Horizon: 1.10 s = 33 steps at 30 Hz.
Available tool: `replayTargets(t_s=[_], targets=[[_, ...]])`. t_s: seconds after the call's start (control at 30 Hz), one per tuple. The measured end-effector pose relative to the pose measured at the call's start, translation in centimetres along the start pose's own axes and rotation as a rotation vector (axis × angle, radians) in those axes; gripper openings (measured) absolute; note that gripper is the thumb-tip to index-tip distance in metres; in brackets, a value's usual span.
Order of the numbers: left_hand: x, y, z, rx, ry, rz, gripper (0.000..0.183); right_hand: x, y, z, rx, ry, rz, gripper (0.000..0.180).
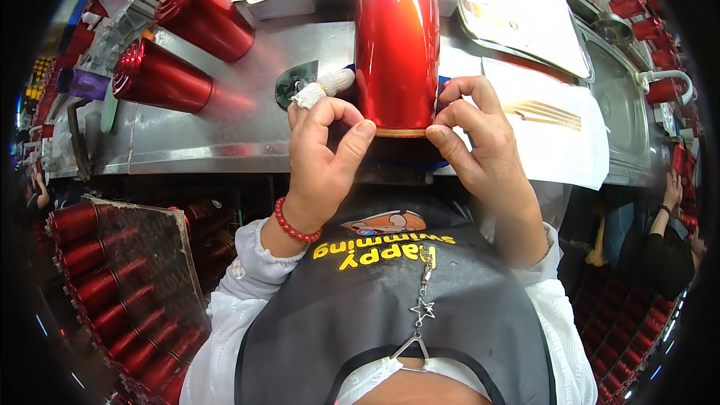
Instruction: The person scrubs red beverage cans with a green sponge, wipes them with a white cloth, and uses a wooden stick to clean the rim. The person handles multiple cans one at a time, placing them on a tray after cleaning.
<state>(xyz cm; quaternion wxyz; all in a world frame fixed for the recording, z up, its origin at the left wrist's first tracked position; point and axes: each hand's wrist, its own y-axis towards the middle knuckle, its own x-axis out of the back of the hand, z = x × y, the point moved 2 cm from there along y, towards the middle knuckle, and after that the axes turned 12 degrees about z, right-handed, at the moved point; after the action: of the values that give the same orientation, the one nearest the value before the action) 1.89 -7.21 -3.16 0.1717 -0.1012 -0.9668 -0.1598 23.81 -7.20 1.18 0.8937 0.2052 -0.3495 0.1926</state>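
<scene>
A glossy red tapered vessel (396, 50) lies lengthwise in front of me, over a dark blue support that is mostly hidden. Around its near rim runs a thin gold strip (400, 133). My left hand (326, 146) pinches the strip's left end between thumb and forefinger; one of its fingers wears a white cloth wrap. At the right end, the thumb and forefinger of my right hand (478, 135) do the same. White paper (551, 107) beside my right hand carries several loose gold strips (545, 114).
Two red vessels (163, 76) stand at left on the metal worktop (225, 146). A dark green scraper-like piece (293, 83) lies by my left hand. At right are a white-covered tray (520, 28) and a metal sink (619, 101). Racked vessels (101, 287) flank me; another person's hand (673, 188) shows far right.
</scene>
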Motion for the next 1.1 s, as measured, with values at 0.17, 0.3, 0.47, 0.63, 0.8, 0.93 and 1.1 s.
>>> replayTargets(t_s=[0.17,0.3,0.47,0.63,0.8,0.93,1.1], targets=[[-0.4,0.0,0.6,0.068,-0.063,0.015,0.023,-0.1,-0.3,-0.4,-0.027,0.029,0.004,0.016],[-0.7,0.1,0.7,0.038,-0.048,0.011,0.028,-0.1,-0.5,-0.6,-0.050,0.051,0.008,0.017],[-0.8,0.2,0.9,0.038,-0.120,0.021,0.032,-0.2,-0.4,-0.9,-0.045,0.095,-0.008,0.014],[-0.8,-0.3,1.7,0.092,-0.284,0.028,0.035,-0.7,-0.5,-1.3,-0.081,0.267,0.012,0.015],[-1.1,0.0,1.7,0.005,-0.185,0.041,0.038,-0.7,-0.4,-1.2,-0.064,0.267,0.008,0.018],[-1.2,0.1,1.7,-0.008,-0.219,0.040,0.042,-1.0,-0.2,-1.2,-0.055,0.219,-0.015,0.021],[-1.2,0.1,1.5,0.021,-0.201,0.061,0.047,-1.0,-0.4,-1.4,-0.101,0.202,0.016,0.033]])
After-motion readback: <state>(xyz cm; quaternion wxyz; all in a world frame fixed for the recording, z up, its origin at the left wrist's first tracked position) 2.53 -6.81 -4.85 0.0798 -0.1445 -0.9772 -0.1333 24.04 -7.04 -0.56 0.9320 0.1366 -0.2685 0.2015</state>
